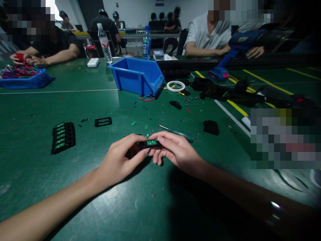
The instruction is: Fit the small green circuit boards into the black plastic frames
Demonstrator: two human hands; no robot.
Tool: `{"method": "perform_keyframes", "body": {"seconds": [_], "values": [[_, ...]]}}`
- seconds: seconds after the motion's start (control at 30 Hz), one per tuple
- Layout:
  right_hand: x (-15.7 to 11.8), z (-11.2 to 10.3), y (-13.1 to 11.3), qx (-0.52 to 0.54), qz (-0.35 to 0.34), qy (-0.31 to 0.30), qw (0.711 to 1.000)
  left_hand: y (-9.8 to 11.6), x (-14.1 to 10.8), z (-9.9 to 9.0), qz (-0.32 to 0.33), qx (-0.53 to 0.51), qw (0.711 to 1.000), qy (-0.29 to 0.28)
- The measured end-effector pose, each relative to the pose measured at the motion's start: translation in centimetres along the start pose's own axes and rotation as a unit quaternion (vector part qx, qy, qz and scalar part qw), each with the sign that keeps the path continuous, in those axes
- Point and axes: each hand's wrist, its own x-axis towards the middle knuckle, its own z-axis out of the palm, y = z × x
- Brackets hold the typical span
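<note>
Between my two hands, just above the green table, is a small black plastic housing with a green circuit board (151, 143) set in it. My left hand (122, 155) pinches its left end between thumb and fingers. At the right end, my right hand (179, 150) grips it with the thumb on top and the fingers curled below. Beyond the fingertips lie small green boards (146, 127). A screwdriver (179, 133) rests behind my right hand. Farther left are a black frame (103, 122) and a row of black housings with green boards (63, 136).
A blue bin (135, 75) stands at the back centre, with a roll of white tape (176, 86) beside it. Loose screws (189, 99) and black parts (211, 127) lie to the right. A blue cordless drill (225, 60) and two bottles (146, 43) stand farther back. Co-workers sit opposite.
</note>
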Motion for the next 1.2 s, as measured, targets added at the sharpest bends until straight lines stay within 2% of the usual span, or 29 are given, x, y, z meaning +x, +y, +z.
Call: {"method": "perform_keyframes", "body": {"seconds": [0.2,0.57,0.8,1.2], "values": [[0.04,0.07,-0.02,-0.009,-0.002,0.003,1.000,0.02,-0.03,0.06,-0.004,0.015,1.000,0.013],[-0.06,0.28,-0.13,-0.025,-0.004,0.001,1.000,-0.35,-0.16,0.18,-0.056,-0.015,0.998,0.039],[-0.12,0.74,-0.48,-0.100,0.011,0.012,0.995,-0.56,-0.27,0.17,-0.054,-0.021,0.997,0.047],[-0.13,0.57,-0.41,-0.095,0.009,0.008,0.995,-0.37,-0.10,0.08,-0.044,0.000,0.998,0.044]]}}
